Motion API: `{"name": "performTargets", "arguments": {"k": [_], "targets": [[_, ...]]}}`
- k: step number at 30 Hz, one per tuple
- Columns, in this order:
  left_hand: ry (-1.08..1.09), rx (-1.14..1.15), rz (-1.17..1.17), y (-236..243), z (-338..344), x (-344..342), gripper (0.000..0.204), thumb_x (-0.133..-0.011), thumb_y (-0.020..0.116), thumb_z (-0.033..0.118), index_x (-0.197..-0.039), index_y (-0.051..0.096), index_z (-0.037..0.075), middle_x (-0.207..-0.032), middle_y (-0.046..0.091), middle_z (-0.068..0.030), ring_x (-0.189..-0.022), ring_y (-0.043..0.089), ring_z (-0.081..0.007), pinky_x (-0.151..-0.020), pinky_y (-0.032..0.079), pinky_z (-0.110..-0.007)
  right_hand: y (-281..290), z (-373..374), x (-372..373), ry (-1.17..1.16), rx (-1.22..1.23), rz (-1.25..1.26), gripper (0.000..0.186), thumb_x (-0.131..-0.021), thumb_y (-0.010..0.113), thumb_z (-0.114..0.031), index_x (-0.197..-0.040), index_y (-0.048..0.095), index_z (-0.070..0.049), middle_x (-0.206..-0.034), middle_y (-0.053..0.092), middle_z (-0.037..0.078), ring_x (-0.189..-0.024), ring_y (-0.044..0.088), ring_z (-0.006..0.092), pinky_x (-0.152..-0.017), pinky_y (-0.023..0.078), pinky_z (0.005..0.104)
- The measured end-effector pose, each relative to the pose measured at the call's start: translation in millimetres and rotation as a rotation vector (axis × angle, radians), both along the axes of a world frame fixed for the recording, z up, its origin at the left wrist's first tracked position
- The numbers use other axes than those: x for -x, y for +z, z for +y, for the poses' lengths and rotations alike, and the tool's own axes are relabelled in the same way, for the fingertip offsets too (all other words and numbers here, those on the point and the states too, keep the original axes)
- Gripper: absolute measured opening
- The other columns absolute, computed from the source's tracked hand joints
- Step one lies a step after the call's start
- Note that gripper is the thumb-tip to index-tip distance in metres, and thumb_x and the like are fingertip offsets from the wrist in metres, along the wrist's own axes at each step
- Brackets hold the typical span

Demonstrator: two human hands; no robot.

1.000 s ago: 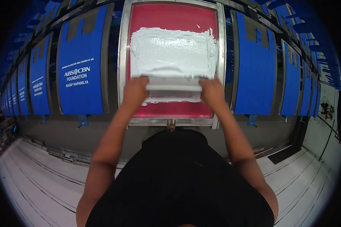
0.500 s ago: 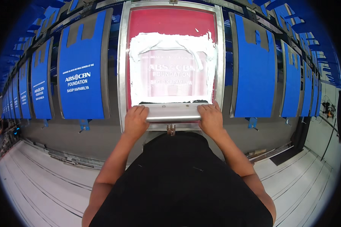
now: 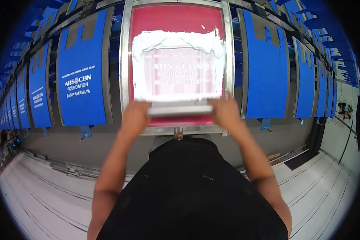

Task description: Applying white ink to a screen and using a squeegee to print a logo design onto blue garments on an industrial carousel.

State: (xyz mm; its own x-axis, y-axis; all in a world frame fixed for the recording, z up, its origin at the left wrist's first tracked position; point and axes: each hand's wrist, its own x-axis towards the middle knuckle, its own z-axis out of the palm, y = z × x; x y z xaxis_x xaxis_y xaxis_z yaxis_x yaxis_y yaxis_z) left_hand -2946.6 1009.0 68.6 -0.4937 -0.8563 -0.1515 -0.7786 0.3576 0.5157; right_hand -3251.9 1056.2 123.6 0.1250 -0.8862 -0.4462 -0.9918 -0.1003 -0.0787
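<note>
A squeegee (image 3: 181,109) with a metal handle lies crosswise near the front end of a printing screen. My left hand (image 3: 135,116) grips its left end, and my right hand (image 3: 225,113) grips the right end; both are somewhat blurred. The printing screen (image 3: 172,19) has red mesh inside a silvery metal frame (image 3: 126,76). Thick white ink (image 3: 139,68) forms a border around the pale stencil area, where lettering shows faintly. At the front of the frame is a small metal bracket (image 3: 178,133). Whatever lies beneath the screen is mostly hidden.
Blue bags lie flat on grey boards in rows on both sides; the nearest left bag (image 3: 82,56) bears white print, and the nearest right bag (image 3: 266,80) is plain. Metal clamps (image 3: 86,132) jut from below the boards. A white floor with dark lines (image 3: 48,196) runs below.
Both hands have lifted the squeegee slightly toward the far side, baring more red mesh in front of it. The whole view has shifted slightly.
</note>
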Motion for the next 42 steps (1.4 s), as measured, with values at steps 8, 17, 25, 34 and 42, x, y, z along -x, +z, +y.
{"name": "performTargets", "arguments": {"k": [8,17,25,34,42], "targets": [[0.051,0.117,-0.033,-40,-132,41,0.023,-0.068,0.072,0.018,-0.089,0.070,0.009,-0.086,0.068,-0.0148,-0.086,0.064,-0.0334,-0.076,0.052,-0.044,-59,-121,39,0.018,0.129,0.107,0.036,-0.071,0.063,-0.013,-0.106,0.068,-0.018,-0.088,0.070,0.010,-0.092,0.066,0.0265,-0.101,0.038,0.0480],[0.205,0.663,0.199,20,-178,41,0.057,-0.074,0.077,0.037,-0.119,0.060,0.006,-0.113,0.062,-0.0182,-0.104,0.057,-0.0366,-0.090,0.047,-0.044,10,-230,57,0.046,0.093,-0.024,0.048,-0.065,0.057,-0.008,-0.111,0.069,-0.012,-0.102,0.068,0.017,-0.098,0.064,0.0341,-0.088,0.052,0.0405],[0.061,-1.269,0.106,-24,93,19,0.042,-0.093,0.058,0.040,-0.098,0.067,-0.001,-0.089,0.068,-0.0118,-0.085,0.063,-0.0202,-0.079,0.049,-0.034,-25,-286,60,0.127,0.010,-0.085,0.054,-0.059,0.065,-0.013,-0.112,0.067,-0.003,-0.103,0.067,0.023,-0.098,0.064,0.0374,-0.089,0.051,0.0395],[0.274,-1.192,0.775,-93,173,49,0.042,-0.095,0.056,0.042,-0.084,0.066,0.004,-0.072,0.061,-0.0006,-0.067,0.055,-0.0084,-0.063,0.045,-0.024,-29,-271,6,0.152,0.076,-0.059,0.054,-0.063,0.062,-0.008,-0.117,0.065,-0.007,-0.111,0.065,0.021,-0.108,0.060,0.0354,-0.094,0.048,0.0404],[0.239,-1.275,0.826,-51,156,43,0.046,-0.097,0.051,0.044,-0.077,0.063,0.004,-0.064,0.054,0.0006,-0.055,0.049,-0.0074,-0.052,0.041,-0.022,7,-116,-34,0.080,0.032,-0.012,0.053,-0.066,0.060,-0.006,-0.117,0.065,-0.015,-0.104,0.068,0.016,-0.097,0.065,0.0334,-0.084,0.052,0.0417]]}}
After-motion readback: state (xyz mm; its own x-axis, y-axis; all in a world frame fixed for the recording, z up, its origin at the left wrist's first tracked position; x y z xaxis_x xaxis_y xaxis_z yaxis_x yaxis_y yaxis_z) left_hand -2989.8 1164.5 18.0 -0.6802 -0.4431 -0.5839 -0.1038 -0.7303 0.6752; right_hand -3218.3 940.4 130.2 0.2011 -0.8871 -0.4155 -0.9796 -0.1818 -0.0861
